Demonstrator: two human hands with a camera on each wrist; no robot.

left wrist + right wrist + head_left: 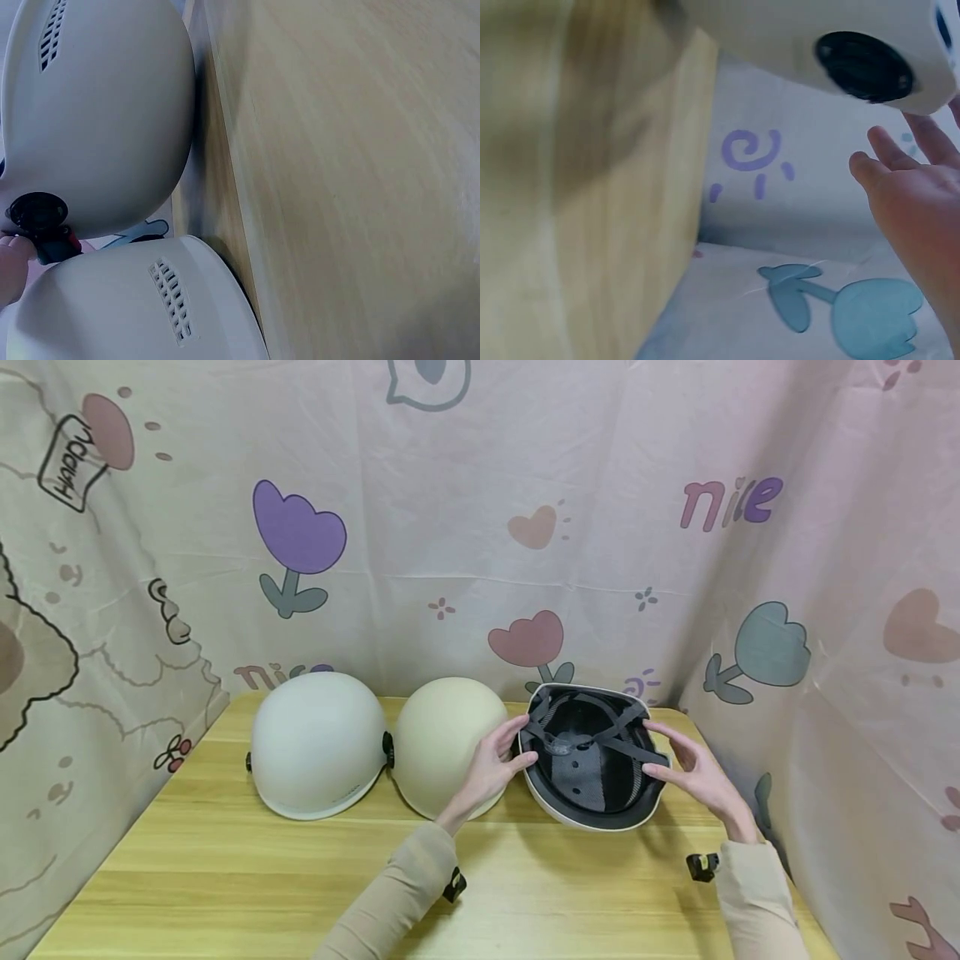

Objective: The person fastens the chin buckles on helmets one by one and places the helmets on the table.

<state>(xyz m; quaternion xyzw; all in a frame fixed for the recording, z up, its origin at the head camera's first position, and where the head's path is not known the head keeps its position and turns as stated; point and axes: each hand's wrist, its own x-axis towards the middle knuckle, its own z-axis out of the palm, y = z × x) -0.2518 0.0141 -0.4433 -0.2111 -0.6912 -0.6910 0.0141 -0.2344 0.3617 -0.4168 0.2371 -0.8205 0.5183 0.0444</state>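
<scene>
Tipped so that its opening faces me, a helmet shows a black padded lining and dark chin straps in the head view. My left hand holds its left rim, thumb and fingers spread apart. At the opposite rim my right hand grips with thumb and fingertips near the strap. The right wrist view shows that hand's fingers beside the pale shell and its round black fitting. Whether the helmet's underside touches the table cannot be told.
A cream helmet stands dome up just left of the held one, partly behind my left forearm. Farther left is a white helmet. All are toward the back of the wooden table, before a printed curtain.
</scene>
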